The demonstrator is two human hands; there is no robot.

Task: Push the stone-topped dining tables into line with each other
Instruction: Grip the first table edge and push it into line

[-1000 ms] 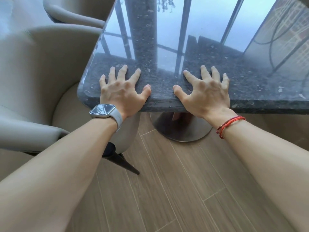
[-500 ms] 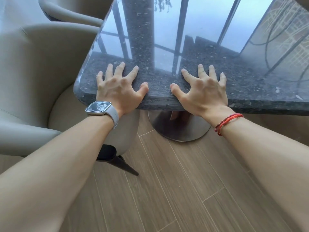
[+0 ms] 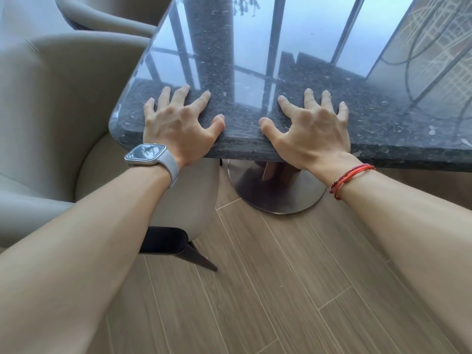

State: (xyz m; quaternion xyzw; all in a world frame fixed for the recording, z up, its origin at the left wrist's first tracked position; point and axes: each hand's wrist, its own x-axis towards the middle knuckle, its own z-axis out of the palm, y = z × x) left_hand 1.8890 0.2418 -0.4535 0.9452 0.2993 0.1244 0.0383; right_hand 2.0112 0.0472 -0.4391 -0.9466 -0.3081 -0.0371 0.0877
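Left hand [image 3: 178, 123] and right hand [image 3: 311, 126] lie flat on the tabletop [image 3: 255, 54], fingers splayed and thumbs at its near edge, the left by the rounded near-left corner. That edge runs across the view and off to the right. The left edge recedes ahead, beside a beige chair [image 3: 51, 111]. Which edge is longer cannot be told

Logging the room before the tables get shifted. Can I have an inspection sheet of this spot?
Surface: table, glossy dark speckled stone top.
Job's things: only this table, on a round metal base; no second one in view.
Clutter: nothing seen.
Hands: left hand and right hand pressed on the near edge, fingers spread.
Cables: nothing seen.
Surroundings: beige chair beside the left corner; wood-look floor.
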